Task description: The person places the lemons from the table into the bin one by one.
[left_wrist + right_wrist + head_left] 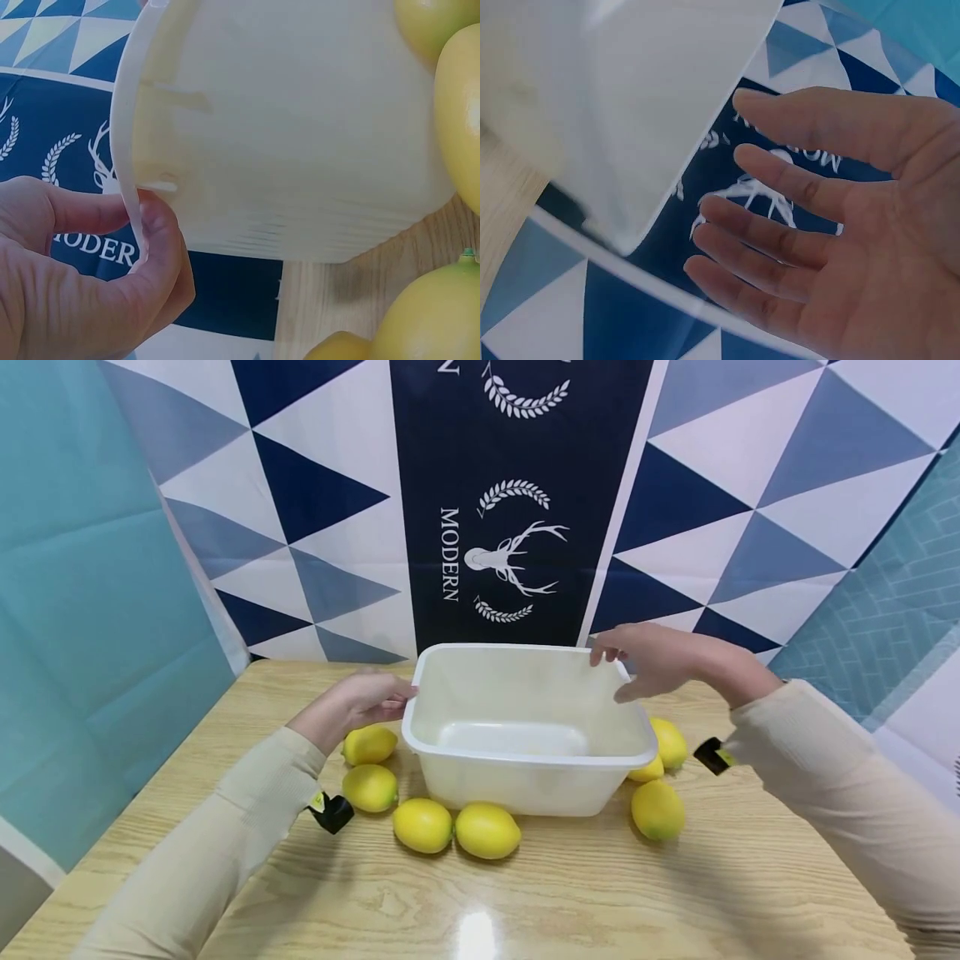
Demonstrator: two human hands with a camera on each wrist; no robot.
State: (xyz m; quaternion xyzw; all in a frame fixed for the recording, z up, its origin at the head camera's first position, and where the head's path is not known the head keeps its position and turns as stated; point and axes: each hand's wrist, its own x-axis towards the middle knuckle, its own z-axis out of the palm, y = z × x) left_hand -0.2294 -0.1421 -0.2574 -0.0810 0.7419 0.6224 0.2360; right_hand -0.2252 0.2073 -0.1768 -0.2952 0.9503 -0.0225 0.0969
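A white plastic tub (525, 777) stands empty in the middle of the wooden table (600, 893). My left hand (367, 697) is at its left rim; in the left wrist view the left hand (150, 225) pinches the thin rim of the tub (300, 135) between thumb and finger. My right hand (645, 660) hovers by the tub's back right corner. In the right wrist view the right hand (840, 225) has straight, spread fingers and stays just apart from the tub (630, 97).
Several yellow lemons lie around the tub: two at the left (369, 744) (370, 787), two in front (423, 825) (487, 831), three at the right (657, 810). A blue and white patterned cloth (517, 485) hangs behind the table.
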